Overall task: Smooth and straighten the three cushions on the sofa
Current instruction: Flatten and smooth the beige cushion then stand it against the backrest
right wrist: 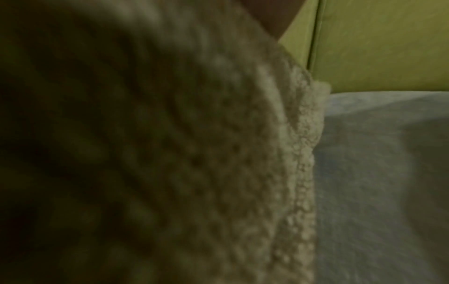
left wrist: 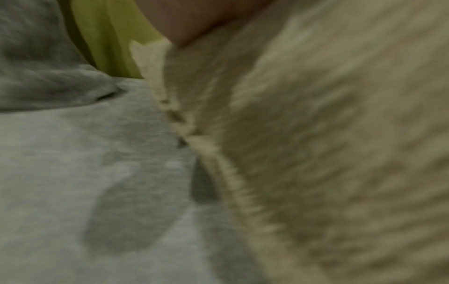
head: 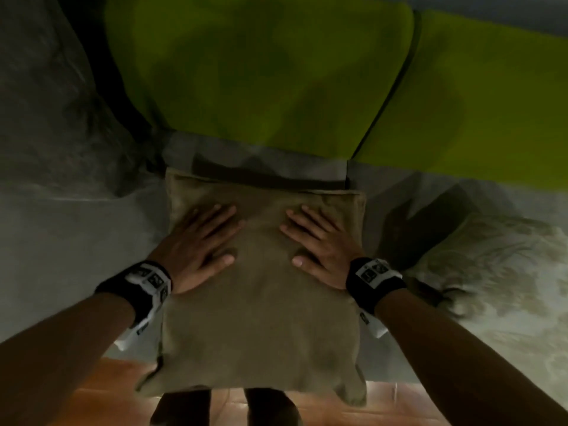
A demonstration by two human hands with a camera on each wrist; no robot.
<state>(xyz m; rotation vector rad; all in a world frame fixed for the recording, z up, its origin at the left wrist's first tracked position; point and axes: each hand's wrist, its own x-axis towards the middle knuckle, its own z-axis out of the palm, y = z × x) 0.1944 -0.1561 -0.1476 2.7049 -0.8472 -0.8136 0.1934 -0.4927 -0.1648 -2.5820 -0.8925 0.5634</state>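
A tan, coarse-woven square cushion (head: 261, 318) lies flat on the grey sofa seat (head: 76, 241), its near edge hanging over the seat's front. My left hand (head: 203, 241) and right hand (head: 319, 244) both press flat on its upper half with fingers straight and spread, a palm's width apart. The left wrist view shows the cushion's (left wrist: 328, 153) stitched left seam close up; the right wrist view shows the cushion (right wrist: 170, 153) at its right seam. A grey patterned cushion (head: 504, 272) lies to the right, and another grey cushion (head: 52, 103) sits at the far left.
Two lime-green back pads (head: 252, 72) stand behind the seat, with a dark gap between them. Orange-brown floor (head: 92, 404) and my dark legs show below the seat's front edge. Grey seat fabric (left wrist: 85, 173) lies on either side of the tan cushion.
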